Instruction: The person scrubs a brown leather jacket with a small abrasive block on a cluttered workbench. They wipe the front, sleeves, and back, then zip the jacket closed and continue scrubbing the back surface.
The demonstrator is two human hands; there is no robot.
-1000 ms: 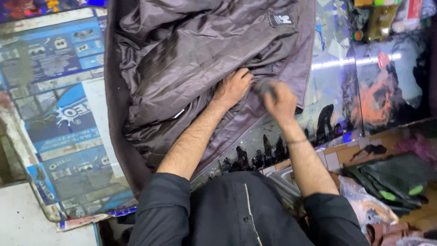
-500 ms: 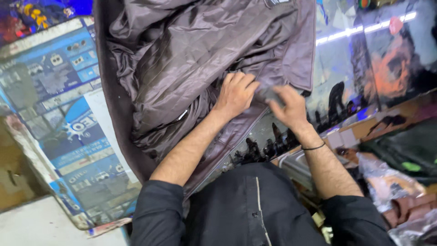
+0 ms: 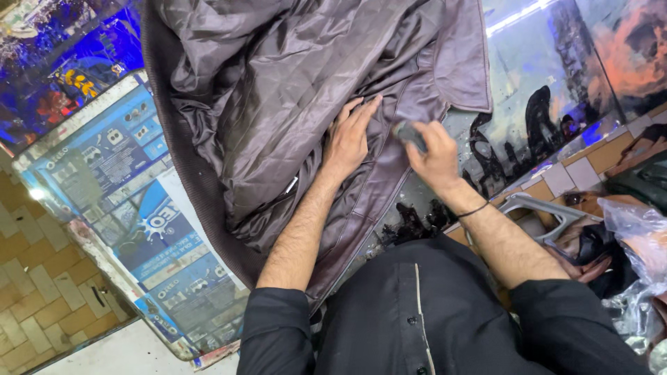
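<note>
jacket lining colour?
Dark brownish-grey, quilted and shiny jacket lining, under the left hand; head view.

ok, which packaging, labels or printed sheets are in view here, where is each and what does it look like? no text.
Printed packaging sheet: table cover left of the jacket, blue and white panels with grey pictures.
Glossy printed sheet: top left, dark blue with red and yellow patches.
Picture sheet: table top on the right, black silhouettes on pale blue, orange cloud.
Small tag: white, on the brown jacket lining, beside the left hand.
Clear plastic bag: far right, crumpled.

blue printed snack wrappers [image 3: 132, 208] lining table left, clear plastic bag [image 3: 636, 229] far right
</note>
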